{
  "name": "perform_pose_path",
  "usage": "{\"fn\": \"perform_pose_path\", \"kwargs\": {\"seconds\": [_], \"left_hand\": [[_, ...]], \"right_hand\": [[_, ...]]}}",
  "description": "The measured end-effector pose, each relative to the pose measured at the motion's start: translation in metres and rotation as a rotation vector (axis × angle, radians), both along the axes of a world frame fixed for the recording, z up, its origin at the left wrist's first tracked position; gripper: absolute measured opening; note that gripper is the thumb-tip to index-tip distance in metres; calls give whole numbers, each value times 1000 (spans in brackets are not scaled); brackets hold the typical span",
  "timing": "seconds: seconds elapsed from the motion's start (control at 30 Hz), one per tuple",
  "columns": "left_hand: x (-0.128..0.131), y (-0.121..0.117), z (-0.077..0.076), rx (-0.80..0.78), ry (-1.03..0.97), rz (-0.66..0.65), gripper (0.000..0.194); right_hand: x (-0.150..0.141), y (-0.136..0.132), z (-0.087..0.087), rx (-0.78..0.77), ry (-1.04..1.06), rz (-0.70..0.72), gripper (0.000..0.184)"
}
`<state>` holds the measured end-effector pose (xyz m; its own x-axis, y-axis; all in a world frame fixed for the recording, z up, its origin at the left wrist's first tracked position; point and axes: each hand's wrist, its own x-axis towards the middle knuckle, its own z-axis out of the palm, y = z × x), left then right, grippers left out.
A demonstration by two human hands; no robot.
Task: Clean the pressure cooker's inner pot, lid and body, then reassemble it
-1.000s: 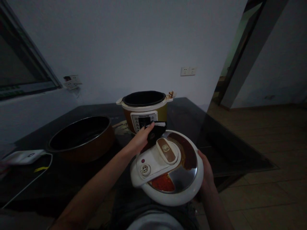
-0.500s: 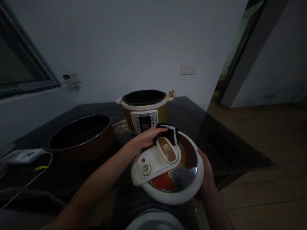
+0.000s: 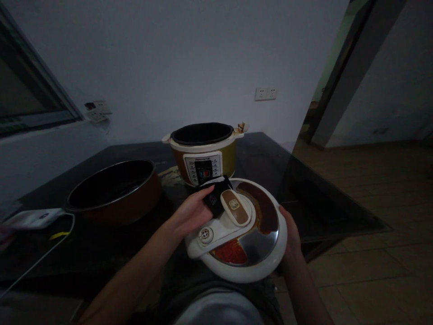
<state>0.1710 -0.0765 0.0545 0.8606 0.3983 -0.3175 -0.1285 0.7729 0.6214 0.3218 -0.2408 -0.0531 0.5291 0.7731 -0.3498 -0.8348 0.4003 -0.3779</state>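
Note:
A round pressure cooker lid (image 3: 260, 243) with a white rim, a brown handle and a shiny, stained metal top is held tilted in front of me. My right hand (image 3: 290, 232) grips its right rim, thumb on top and fingers hidden underneath. In my left hand (image 3: 194, 210) is a black cloth (image 3: 216, 196) with a white stripe, pressed against the lid's far left side beside the handle. Just behind the lid stands the cooker body (image 3: 228, 158), uncovered, with a dark inside and a control panel on its front.
A wide brown pot (image 3: 125, 207) stands on the dark table (image 3: 267, 153) at left. Left of it lie a white device (image 3: 37, 220) and a pale cable (image 3: 40, 259) with a yellow tag. Wall sockets (image 3: 265, 94) are behind the table, and tiled floor lies to the right.
My left hand has slid the cloth leftward along the lid, from behind the handle to its left side. My right hand keeps its grip on the rim.

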Motion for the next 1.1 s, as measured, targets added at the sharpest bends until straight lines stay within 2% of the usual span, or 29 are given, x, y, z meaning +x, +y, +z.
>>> {"fn": "perform_pose_path", "kwargs": {"seconds": [0.23, 0.37, 0.5, 0.57, 0.63, 0.77, 0.87, 0.97, 1.03, 1.1], "left_hand": [[-20, -10, -4, -76, -3, 110, 32], [-10, -14, -4, -43, -26, 158, 28], [12, -3, -4, 121, 67, 56, 24], [24, 5, -6, 313, 135, -31, 19], [37, 13, -7, 582, 163, -113, 17], [59, 17, 4, 1280, 179, -365, 33], [63, 7, 18, 1735, 77, -521, 33], [58, -9, 27, 2027, -71, -490, 25], [53, -19, 28, 2172, -164, -461, 23], [48, -28, 25, 2286, -249, -492, 21]], "right_hand": [[0, 2, 2, -18, 9, -1, 27], [0, 1, 1, -20, -23, -2, 27], [2, 0, -3, -5, -69, 33, 26], [3, -1, -5, 4, -83, 42, 26], [3, 0, -6, 13, -78, 28, 25], [0, 2, -1, 29, -50, 15, 26], [-2, 3, 2, 18, -25, 1, 29], [-1, 3, 2, 3, -46, 4, 29], [0, 3, 0, 10, -93, 7, 26], [1, 3, -1, 24, -126, 3, 22]]}}
